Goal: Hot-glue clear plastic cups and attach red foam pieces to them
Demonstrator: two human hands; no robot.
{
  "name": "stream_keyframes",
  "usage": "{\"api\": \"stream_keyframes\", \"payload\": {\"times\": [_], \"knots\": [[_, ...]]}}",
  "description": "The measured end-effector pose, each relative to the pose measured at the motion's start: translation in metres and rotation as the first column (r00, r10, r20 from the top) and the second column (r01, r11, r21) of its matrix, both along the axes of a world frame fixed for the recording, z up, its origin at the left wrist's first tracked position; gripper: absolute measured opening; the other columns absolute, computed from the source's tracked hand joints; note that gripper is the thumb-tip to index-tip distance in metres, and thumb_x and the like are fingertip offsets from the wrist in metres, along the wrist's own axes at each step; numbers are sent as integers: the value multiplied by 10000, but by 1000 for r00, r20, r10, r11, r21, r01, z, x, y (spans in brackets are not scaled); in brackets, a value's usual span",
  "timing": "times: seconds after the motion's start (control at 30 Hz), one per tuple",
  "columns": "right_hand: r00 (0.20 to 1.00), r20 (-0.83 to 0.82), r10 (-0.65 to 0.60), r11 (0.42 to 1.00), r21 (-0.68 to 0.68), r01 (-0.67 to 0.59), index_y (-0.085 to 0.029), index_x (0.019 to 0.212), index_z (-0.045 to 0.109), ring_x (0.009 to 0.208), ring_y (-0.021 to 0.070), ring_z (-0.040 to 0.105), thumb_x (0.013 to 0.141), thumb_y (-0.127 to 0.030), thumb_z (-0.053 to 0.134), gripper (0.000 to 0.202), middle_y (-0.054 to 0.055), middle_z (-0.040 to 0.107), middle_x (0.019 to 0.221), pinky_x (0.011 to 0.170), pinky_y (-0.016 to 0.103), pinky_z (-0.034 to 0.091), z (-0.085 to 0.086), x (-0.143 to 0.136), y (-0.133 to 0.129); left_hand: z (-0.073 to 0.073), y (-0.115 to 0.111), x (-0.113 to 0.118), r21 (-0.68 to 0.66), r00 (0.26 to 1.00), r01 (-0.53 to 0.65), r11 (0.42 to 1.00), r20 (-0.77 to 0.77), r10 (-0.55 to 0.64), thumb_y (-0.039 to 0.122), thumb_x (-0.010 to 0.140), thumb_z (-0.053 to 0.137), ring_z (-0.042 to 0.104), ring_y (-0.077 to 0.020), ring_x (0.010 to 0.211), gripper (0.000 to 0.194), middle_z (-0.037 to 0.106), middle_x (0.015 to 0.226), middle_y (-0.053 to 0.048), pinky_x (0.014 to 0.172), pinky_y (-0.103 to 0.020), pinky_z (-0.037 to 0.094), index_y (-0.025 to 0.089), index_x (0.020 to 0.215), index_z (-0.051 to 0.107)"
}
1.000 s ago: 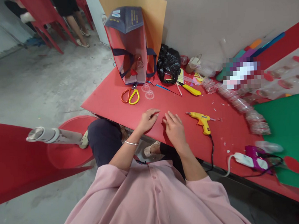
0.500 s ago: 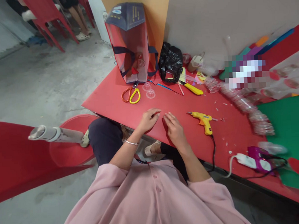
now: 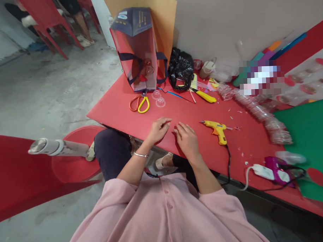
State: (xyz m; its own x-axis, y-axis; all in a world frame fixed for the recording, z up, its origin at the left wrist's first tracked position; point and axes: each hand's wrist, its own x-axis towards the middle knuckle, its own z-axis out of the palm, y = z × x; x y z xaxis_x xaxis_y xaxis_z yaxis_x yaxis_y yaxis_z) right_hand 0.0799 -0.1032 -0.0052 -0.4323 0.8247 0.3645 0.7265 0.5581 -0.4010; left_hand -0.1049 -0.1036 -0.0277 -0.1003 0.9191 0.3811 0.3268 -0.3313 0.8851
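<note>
Both hands rest at the near edge of the red table, a small gap between them. My left hand has its fingers loosely curved and nothing in it. My right hand lies palm down, fingers stretched out, also holding nothing. Beyond the left hand are scissors with one orange and one yellow handle, beside two clear plastic domes. To the right of my right hand a yellow glue gun lies on its side, its black cord running over the table edge.
Behind stand an open paper bag and a black plastic bag. A yellow-handled cutter and a row of stacked clear cups lie rightward, near a purple power adapter. A bottle lies over the red stool at left.
The view has shifted slightly, so the table things appear a little further left. Both hands stay in nearly the same place and pose.
</note>
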Motion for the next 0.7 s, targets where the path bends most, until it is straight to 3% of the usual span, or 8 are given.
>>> {"api": "stream_keyframes", "payload": {"times": [0.13, 0.27, 0.5, 0.6, 0.7], "knots": [[995, -75, 59, 998, 19, -58, -198, 1405, 617, 1382, 268, 536, 1056, -278, 441, 399, 139, 607, 1452, 1221, 544, 357, -1, 6, 4, -1, 0, 0, -14, 1000, 13, 1000, -3, -13, 236, 968, 575, 693, -209, 1073, 222, 753, 1118, -100, 986, -385, 535, 188, 1122, 727], [979, -65, 194, 980, -40, -197, -161, 1440, 584, 1467, 255, 445, 1044, -178, 381, 445, 151, 592, 1463, 1210, 510, 394, -2, 13, 7, -2, 0, 0, -24, 1000, 12, 1000, 13, -12, 226, 960, 583, 698, -204, 1068, 221, 751, 1130, -98, 982, -372, 539, 187, 1117, 732], [971, -101, 216, 976, -14, -219, -188, 1472, 555, 1535, 252, 327, 988, -49, 326, 553, 133, 539, 1517, 1221, 534, 373, -8, 13, -1, -3, 0, 0, 2, 1000, 0, 1000, -3, 0, 206, 953, 592, 697, -204, 1073, 216, 758, 1119, -92, 991, -373, 533, 191, 1118, 730], [971, -31, 239, 969, -59, -240, -178, 1471, 555, 1545, 266, 301, 1015, -99, 338, 512, 139, 532, 1526, 1225, 553, 347, -4, 13, -3, -3, 0, 0, -2, 1000, 5, 1000, 1, -5, 200, 955, 584, 699, -200, 1059, 217, 755, 1118, -93, 970, -363, 540, 186, 1114, 730], [976, 34, 214, 974, -82, -211, -193, 1544, 458, 1532, 276, 331, 1059, -272, 398, 494, 138, 484, 1571, 1243, 560, 298, 4, 12, -4, -4, 0, -1, 12, 1000, 0, 1000, 4, 0, 196, 955, 584, 703, -198, 1047, 217, 755, 1120, -96, 968, -363, 541, 179, 1114, 730]]}}
